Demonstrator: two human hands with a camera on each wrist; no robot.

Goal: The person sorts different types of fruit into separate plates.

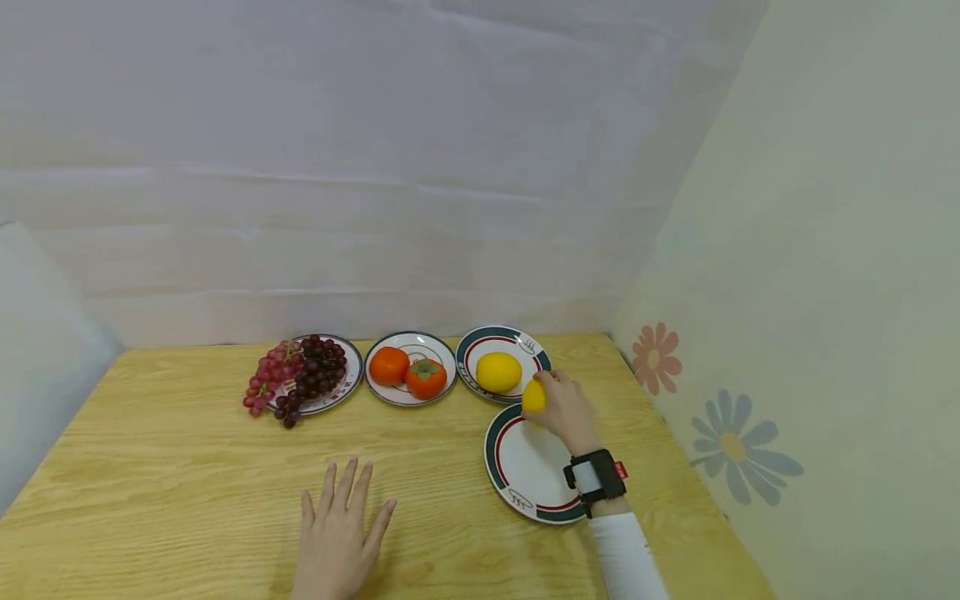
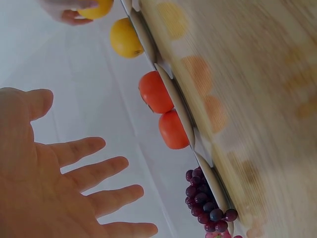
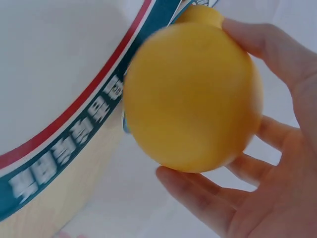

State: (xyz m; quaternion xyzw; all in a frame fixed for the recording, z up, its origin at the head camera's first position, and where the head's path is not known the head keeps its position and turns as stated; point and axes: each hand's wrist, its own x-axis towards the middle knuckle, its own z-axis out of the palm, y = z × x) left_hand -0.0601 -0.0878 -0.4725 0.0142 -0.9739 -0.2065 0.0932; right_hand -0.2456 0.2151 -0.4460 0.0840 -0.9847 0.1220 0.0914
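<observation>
My right hand [image 1: 567,410] grips a yellow lemon [image 1: 534,396] between thumb and fingers, over the far rim of a large white plate [image 1: 528,458] with a green and red border. In the right wrist view this lemon [image 3: 193,99] hides much of what lies behind it. Another lemon [image 1: 498,372] rests on a similar plate [image 1: 528,343] just behind. My left hand [image 1: 337,529], fingers spread and straight, is over the front of the table; nothing is in its grasp, as the left wrist view also shows.
Two orange persimmons [image 1: 426,379] lie on a small plate [image 1: 411,340] at the back middle. Left of it, red and dark grapes [image 1: 321,367] spill over the rim of another plate [image 1: 348,392]. A white wall backs the wooden table [image 1: 187,467]; a flower-patterned wall [image 1: 825,375] borders the right side.
</observation>
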